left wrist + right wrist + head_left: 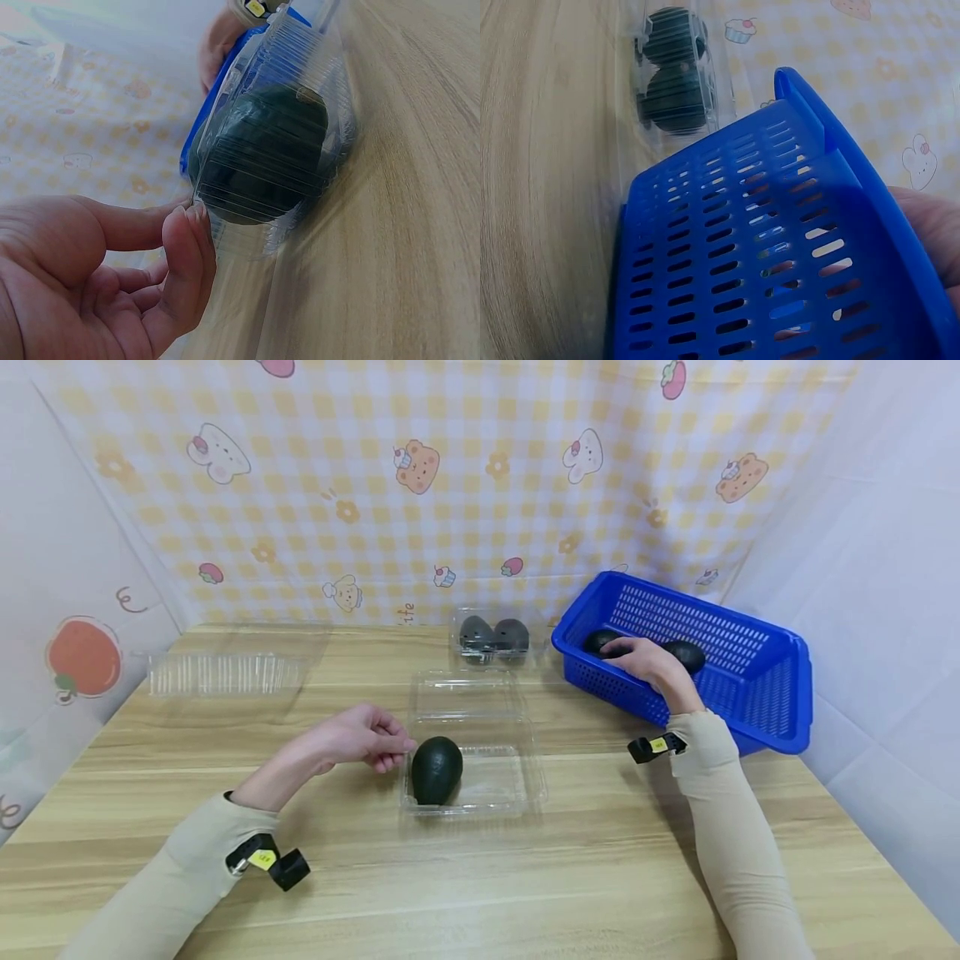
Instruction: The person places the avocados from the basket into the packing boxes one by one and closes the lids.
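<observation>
Nearest me on the worktop [480,877], an avocado [437,770] sits at the left of the open clear box [495,777], whose edge my left hand [360,742] pinches; I judge this pack half filled. My right hand [651,662] dips into the blue basket [772,693], fingers at one fruit [597,642], gripping or not I can't tell, with a second avocado [685,655] left to pack. Beyond, a lidded box [495,612] of two looks finished; the clear container [225,675] back left seems unfilled.
</observation>
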`<state>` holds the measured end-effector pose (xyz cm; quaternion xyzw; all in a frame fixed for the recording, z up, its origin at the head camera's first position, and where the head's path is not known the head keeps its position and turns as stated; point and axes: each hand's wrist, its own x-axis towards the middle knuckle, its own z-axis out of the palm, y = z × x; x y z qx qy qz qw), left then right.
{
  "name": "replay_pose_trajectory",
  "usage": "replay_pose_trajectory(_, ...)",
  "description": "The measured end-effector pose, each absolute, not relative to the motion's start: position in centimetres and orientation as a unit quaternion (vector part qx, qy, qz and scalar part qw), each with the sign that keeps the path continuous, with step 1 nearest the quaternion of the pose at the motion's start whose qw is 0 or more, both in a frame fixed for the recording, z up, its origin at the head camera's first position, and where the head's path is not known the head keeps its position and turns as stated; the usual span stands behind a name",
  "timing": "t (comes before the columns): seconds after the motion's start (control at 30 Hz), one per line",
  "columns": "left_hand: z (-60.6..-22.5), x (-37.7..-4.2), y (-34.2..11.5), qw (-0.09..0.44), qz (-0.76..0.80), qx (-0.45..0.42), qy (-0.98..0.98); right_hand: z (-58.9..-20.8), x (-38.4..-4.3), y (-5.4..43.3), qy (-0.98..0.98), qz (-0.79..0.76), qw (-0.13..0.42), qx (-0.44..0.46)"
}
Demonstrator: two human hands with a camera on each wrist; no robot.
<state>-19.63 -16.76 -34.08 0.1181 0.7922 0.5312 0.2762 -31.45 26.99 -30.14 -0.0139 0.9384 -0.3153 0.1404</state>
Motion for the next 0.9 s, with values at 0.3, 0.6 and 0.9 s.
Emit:
replay_pose_trajectory(0.3, -34.1, -19.6, -16.9, 0.277, 0.535, 0.122, 0.788, -30.4, -32.0, 27.1, 0.943, -0.295, 0.154, -0.030)
replay_pose_trajectory(0.6, -34.3, -19.5, -17.0, 0.276, 0.536, 0.117, 0.789, -30.5, -31.6, 26.9, 0.956, -0.273, 0.103, -0.025)
replay_pose_trajectory(0.9, -34.1, -19.6, -16.8, 0.278, 0.534, 0.112, 0.791, -30.8, -30.6, 27.0, 0.929, -0.364, -0.061, -0.012)
